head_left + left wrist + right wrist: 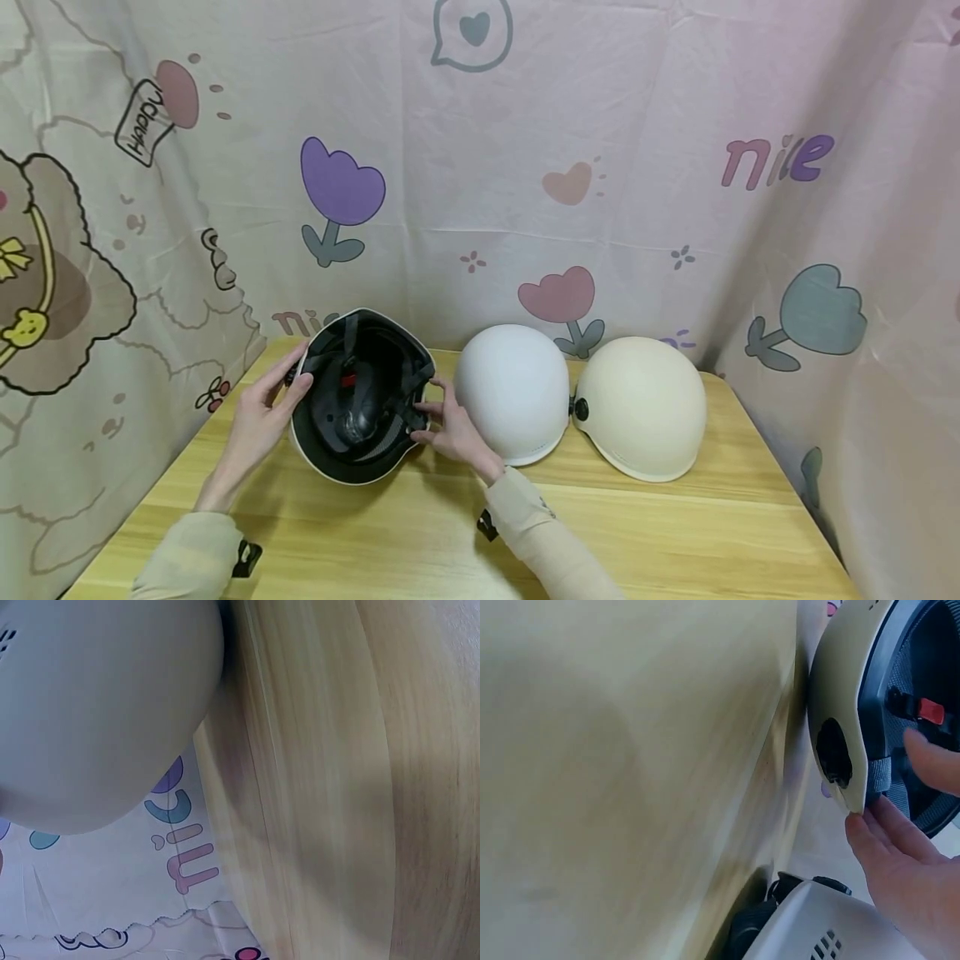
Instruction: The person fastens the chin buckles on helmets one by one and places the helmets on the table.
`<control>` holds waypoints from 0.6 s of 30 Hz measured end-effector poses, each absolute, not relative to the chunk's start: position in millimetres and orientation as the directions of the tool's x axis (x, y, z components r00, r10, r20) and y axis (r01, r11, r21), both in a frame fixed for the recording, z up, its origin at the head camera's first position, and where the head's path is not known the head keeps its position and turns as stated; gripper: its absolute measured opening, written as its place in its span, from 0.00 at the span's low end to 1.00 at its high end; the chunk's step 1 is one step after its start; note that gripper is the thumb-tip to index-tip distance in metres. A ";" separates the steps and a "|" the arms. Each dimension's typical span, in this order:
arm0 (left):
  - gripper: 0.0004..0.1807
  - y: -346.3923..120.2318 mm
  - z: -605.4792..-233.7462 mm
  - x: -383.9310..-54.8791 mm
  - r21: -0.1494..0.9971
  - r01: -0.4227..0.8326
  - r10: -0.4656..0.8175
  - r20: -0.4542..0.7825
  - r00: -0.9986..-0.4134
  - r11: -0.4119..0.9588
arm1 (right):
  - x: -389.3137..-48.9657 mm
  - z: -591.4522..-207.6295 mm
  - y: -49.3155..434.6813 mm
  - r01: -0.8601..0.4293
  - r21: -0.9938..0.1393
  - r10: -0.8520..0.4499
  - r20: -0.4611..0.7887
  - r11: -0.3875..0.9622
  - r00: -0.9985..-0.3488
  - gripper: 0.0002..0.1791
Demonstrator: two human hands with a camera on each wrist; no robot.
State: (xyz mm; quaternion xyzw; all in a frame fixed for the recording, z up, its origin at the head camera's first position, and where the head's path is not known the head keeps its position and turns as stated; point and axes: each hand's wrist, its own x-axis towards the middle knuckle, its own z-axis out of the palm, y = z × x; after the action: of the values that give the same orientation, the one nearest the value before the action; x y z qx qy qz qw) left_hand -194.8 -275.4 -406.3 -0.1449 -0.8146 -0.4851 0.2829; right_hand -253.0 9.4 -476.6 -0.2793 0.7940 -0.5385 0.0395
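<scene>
A pale-shelled helmet (322, 462) is tipped up at the left of the table, its black padded inside facing the head camera. My left hand (258, 412) holds its left rim, thumb on the near edge and fingers behind. At the right rim, my right hand (457, 429) grips the edge by the strap; the right wrist view shows fingers at the shell's lower corner and the thumb (934, 761) over the inside. A red buckle (931, 711) shows on the dark strap within. Only the smooth shell (105, 712) fills the left wrist view, the left fingers being mostly hidden.
A white helmet (513, 396) stands dome up just right of my right hand. Beside it is a cream helmet (645, 408) with a black round fitting (581, 409). All are on a wooden table (675, 533), with a printed curtain (465, 183) behind and at the sides.
</scene>
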 end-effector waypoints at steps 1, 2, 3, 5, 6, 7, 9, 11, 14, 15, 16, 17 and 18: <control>0.27 -275.4 -406.4 -194.9 0.706 0.521 -0.035 0.609 -0.792 0.480 | -252.8 -476.9 9.1 -0.386 -0.887 -0.492 0.226 0.254 -0.841 0.46; 0.27 -275.4 -406.2 -194.9 0.702 0.532 -0.031 0.618 -0.786 0.474 | -252.6 -477.4 8.9 -0.372 -0.895 -0.498 0.212 0.246 -0.841 0.44; 0.26 -275.2 -406.0 -195.0 0.697 0.546 -0.030 0.629 -0.777 0.465 | -252.4 -477.7 8.7 -0.355 -0.904 -0.504 0.197 0.239 -0.841 0.43; 0.24 -274.4 -405.5 -195.0 0.680 0.568 -0.027 0.651 -0.758 0.464 | -252.3 -478.4 8.4 -0.333 -0.915 -0.515 0.177 0.229 -0.839 0.42; 0.23 -273.8 -405.3 -195.2 0.674 0.577 -0.028 0.661 -0.750 0.462 | -252.3 -479.0 8.4 -0.327 -0.917 -0.517 0.171 0.228 -0.839 0.42; 0.22 -273.3 -405.1 -195.4 0.667 0.584 -0.030 0.670 -0.741 0.463 | -252.3 -479.6 8.4 -0.323 -0.919 -0.520 0.167 0.226 -0.838 0.42; 0.21 -272.5 -405.1 -195.9 0.653 0.598 -0.033 0.688 -0.725 0.465 | -252.5 -480.7 8.5 -0.312 -0.925 -0.525 0.158 0.219 -0.836 0.43; 0.20 -272.1 -405.3 -196.7 0.646 0.609 -0.034 0.698 -0.715 0.460 | -252.6 -482.1 8.7 -0.297 -0.933 -0.530 0.150 0.204 -0.834 0.43; 0.20 -272.2 -405.5 -197.5 0.640 0.615 -0.040 0.707 -0.706 0.460 | -253.3 -483.7 8.9 -0.276 -0.943 -0.542 0.137 0.184 -0.829 0.44; 0.19 -272.1 -405.3 -197.4 0.641 0.613 -0.044 0.707 -0.706 0.462 | -253.6 -484.1 9.0 -0.269 -0.946 -0.545 0.131 0.181 -0.828 0.44; 0.19 -272.1 -405.1 -197.4 0.643 0.609 -0.051 0.706 -0.707 0.465 | -253.8 -484.6 9.0 -0.265 -0.948 -0.549 0.127 0.179 -0.826 0.44; 0.19 -272.1 -404.9 -197.2 0.647 0.602 -0.058 0.703 -0.709 0.468 | -254.0 -484.9 8.9 -0.259 -0.950 -0.553 0.122 0.177 -0.824 0.44; 0.19 -272.2 -404.7 -196.9 0.652 0.594 -0.067 0.698 -0.713 0.471 | -253.9 -485.0 9.0 -0.248 -0.952 -0.555 0.111 0.177 -0.824 0.44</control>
State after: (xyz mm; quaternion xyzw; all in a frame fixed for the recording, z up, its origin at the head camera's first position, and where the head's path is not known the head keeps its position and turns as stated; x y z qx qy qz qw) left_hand -196.9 -272.2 -404.7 -0.1673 -0.7874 -0.4861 0.3402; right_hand -253.9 9.0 -485.0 -0.2658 0.7557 -0.5839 0.1316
